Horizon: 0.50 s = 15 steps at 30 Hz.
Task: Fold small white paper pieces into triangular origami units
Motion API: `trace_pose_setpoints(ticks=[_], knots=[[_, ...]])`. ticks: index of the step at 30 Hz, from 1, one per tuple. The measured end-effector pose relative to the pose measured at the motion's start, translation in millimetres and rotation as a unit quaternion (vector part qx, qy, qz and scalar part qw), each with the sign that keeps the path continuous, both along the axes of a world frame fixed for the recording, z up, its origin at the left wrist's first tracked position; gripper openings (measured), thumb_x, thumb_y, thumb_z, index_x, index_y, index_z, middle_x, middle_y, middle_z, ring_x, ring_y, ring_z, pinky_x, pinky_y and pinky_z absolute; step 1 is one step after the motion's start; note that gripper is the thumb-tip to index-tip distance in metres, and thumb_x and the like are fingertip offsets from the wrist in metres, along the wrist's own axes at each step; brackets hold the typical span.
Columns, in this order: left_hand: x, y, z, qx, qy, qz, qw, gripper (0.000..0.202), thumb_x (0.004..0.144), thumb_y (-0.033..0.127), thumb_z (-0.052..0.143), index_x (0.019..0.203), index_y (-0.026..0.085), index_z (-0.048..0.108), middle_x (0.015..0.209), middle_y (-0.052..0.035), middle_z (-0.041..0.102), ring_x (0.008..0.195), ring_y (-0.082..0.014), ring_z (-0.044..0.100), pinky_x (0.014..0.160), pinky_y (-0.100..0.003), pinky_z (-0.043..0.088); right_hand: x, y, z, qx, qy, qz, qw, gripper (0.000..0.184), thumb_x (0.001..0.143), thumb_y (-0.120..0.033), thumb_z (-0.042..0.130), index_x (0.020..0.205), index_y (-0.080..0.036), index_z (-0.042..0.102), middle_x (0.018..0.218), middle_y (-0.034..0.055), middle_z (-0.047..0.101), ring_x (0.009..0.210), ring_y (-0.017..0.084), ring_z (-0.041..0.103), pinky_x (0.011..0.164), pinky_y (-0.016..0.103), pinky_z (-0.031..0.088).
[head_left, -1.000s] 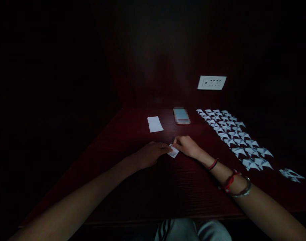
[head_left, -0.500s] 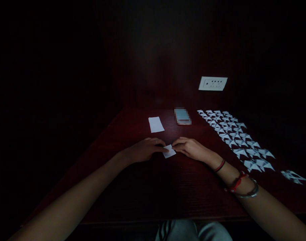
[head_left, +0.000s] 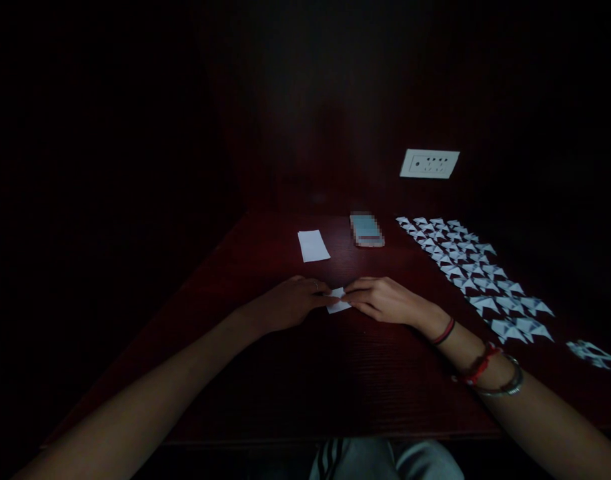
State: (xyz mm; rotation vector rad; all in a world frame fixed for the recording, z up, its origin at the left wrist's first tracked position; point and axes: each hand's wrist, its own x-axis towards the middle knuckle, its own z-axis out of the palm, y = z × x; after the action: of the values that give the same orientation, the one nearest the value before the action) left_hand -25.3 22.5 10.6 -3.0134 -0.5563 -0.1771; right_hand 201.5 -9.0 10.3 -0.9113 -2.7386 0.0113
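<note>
A small square of white paper (head_left: 339, 308) lies on the dark red table between my hands. From its left side, my left hand (head_left: 293, 303) pins it, fingers closed and thumb reaching over the surface. My right hand (head_left: 388, 301) has its fingertips on the right part of the same paper, near the left thumb tip. Fingers cover part of the sheet, so its folds are hard to make out. Just beyond the hands rests a stack of white paper sheets (head_left: 313, 247).
Rows of folded white paper pieces (head_left: 508, 329) cover the table's right side, with a separate folded piece (head_left: 591, 354) nearer me. A blurred phone (head_left: 367, 231) lies behind my right hand. A socket plate (head_left: 429, 164) is on the back wall.
My right hand's fingers have come further left over the paper, closer to the left thumb, covering more of it. The view has shifted slightly.
</note>
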Motion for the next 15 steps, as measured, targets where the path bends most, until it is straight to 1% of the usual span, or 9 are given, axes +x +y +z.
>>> trace_pose_setpoints(ticks=[4,8,15], knots=[[0.1,-0.1,-0.4,-0.005,0.006,0.005,1.0,0.05,0.077,0.003,0.037,0.118,0.03,0.037,0.116,-0.0003,0.044,0.106,-0.0157,0.039,0.086,-0.032,0.029,0.0,0.2,-0.7,0.002,-0.005,-0.001,1.0,0.028,0.082,-0.02,0.037,0.103,-0.02,0.055,0.098,0.0054,0.056,0.089,0.015,0.052,0.078,0.03,0.042],[0.3,0.6,0.0,-0.024,0.004,0.01,1.0,0.054,0.073,0.0,0.038,0.118,0.03,0.036,0.116,0.0004,0.044,0.104,-0.0145,0.041,0.085,-0.031,0.03,-1.3,-0.6,-0.4,0.007,-0.005,-0.008,1.0,0.027,0.081,-0.02,0.039,0.102,-0.02,0.056,0.096,0.0054,0.057,0.089,0.015,0.052,0.077,0.03,0.042],[0.6,1.1,0.0,-0.043,-0.005,0.014,0.999,0.053,0.071,-0.002,0.038,0.115,0.028,0.04,0.118,0.0014,0.043,0.102,-0.0139,0.042,0.086,-0.03,0.03,-3.5,-1.5,5.6,-0.009,0.017,-0.007,1.0,0.022,0.078,-0.017,0.043,0.089,-0.017,0.062,0.089,0.005,0.06,0.083,0.014,0.055,0.073,0.027,0.043]])
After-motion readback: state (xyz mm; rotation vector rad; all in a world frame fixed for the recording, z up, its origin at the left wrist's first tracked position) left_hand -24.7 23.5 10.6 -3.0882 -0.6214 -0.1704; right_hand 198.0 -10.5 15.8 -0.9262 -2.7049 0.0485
